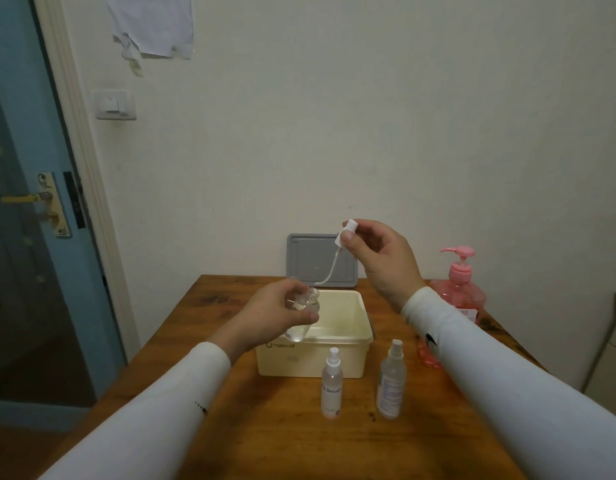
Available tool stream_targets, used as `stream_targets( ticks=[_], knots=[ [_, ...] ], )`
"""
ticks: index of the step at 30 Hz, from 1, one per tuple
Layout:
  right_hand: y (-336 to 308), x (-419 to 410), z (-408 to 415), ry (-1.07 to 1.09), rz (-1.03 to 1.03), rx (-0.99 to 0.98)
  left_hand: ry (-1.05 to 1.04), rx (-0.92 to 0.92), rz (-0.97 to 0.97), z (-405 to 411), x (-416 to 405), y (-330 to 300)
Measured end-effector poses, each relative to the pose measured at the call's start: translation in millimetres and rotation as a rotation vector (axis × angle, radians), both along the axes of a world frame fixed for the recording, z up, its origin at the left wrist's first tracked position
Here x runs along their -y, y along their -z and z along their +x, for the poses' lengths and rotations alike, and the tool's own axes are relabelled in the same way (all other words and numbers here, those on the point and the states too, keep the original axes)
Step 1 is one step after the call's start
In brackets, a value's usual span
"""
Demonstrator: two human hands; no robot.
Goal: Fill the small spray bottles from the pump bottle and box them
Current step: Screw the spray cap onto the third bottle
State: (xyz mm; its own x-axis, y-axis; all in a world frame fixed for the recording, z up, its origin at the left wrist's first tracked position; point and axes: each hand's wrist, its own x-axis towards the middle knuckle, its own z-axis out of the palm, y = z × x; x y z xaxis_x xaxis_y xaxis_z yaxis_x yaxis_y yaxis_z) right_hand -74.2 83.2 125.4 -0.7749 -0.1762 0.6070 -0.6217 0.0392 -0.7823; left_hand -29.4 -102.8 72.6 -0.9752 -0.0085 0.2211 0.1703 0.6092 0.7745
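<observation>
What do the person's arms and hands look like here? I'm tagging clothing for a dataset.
Both arms wear long white sleeves reaching to the wrists. The left sleeve bears a small dark mark on the forearm; the right sleeve has a small black logo near the wrist. The left hand and right hand are bare: no gloves, rings or watch visible.

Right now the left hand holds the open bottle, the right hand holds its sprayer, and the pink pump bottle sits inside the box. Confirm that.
Not quite. The head view shows the pump bottle standing on the table, behind the right arm, outside the box. The rest is correct.
</observation>
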Motion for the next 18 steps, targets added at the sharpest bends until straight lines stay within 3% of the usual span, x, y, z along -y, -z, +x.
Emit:
stream_targets(
  ticks=[18],
  knots=[
    [29,4,-9,-0.094,0.174,0.144,0.071,-0.021,0.077,-4,-14,-16]
  ],
)
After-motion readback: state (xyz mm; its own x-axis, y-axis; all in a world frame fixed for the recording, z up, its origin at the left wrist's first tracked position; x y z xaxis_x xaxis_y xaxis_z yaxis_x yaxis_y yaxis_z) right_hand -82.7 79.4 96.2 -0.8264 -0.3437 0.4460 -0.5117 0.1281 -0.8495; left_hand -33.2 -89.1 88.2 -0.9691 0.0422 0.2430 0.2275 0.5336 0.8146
